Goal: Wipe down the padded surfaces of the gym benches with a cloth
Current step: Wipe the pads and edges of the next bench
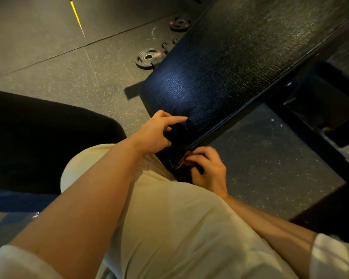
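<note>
Toward one o'clock from my feed's centre, the padded bench (220,73) runs diagonally from the near end up to the far corner, its black textured vinyl catching a bluish sheen near the rounded end. At the bench's near end, about five o'clock from that sheen, my left hand (157,133) pinches a dark cloth (179,133) — index finger stretched out along its top, thumb curled underneath. The cloth lies against the corner of the pad and is hard to separate from the dark vinyl. Just below it, at five o'clock, my right hand (208,168) is curled round the lower bunch of that dark fabric, where faint reddish streaks show; I cannot tell whether it is the same cloth or a second piece. Both forearms reach in from the bottom over a pale yellow shirt (169,228).

At nine o'clock a second dark pad (38,141) fills the left side. On the speckled rubber floor (58,73), at eleven o'clock from the bench end, two black weight plates (149,58) lie flat — the farther one (180,23) with red marks. A yellow streak (77,17) crosses the floor at the upper left.
</note>
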The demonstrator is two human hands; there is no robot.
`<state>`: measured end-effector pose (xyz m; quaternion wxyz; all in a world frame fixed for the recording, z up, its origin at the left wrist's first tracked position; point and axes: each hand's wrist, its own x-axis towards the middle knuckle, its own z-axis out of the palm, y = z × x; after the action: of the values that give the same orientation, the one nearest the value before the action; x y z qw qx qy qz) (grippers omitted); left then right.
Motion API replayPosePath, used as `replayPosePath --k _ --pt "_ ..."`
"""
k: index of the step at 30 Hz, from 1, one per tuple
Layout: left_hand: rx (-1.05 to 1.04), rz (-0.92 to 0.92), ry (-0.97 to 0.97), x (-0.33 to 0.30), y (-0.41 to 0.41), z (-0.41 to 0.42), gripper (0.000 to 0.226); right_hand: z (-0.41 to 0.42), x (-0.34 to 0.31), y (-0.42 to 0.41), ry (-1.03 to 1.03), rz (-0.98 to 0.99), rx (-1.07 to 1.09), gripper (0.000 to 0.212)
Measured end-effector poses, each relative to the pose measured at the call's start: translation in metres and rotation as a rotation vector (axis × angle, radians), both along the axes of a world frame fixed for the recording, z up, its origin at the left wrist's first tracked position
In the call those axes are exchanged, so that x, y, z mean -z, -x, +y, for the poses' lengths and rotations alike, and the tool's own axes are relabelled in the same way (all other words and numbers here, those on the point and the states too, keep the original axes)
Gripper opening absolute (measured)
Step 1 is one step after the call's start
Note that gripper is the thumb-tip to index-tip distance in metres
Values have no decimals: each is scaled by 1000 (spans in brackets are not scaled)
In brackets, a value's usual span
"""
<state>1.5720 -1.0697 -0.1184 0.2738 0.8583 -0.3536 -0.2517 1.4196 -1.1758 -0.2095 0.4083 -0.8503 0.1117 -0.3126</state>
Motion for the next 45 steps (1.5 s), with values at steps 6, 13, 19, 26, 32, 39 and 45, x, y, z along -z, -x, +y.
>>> replayPosePath --k 6,13,19,26,32,39,45 --pt "-85 -63 19 -1 5 -6 67 -7 -6 -7 132 -95 50 14" --pt "-91 -159 88 -1 24 -20 60 -38 -26 3 8 -89 306 20" --pt "-71 -241 136 -6 41 -37 59 -57 -70 -16 -149 -130 526 33" --pt "47 -323 284 -33 51 -69 58 -71 -96 6 -92 -116 429 45" --pt "148 -358 288 -70 40 -116 56 -140 -142 -15 66 -286 624 41" --pt "228 -378 351 -77 40 -176 56 -137 -103 -7 39 -101 491 39" --pt "224 -468 409 -86 26 -211 46 -197 -146 -3 -174 -287 830 34"
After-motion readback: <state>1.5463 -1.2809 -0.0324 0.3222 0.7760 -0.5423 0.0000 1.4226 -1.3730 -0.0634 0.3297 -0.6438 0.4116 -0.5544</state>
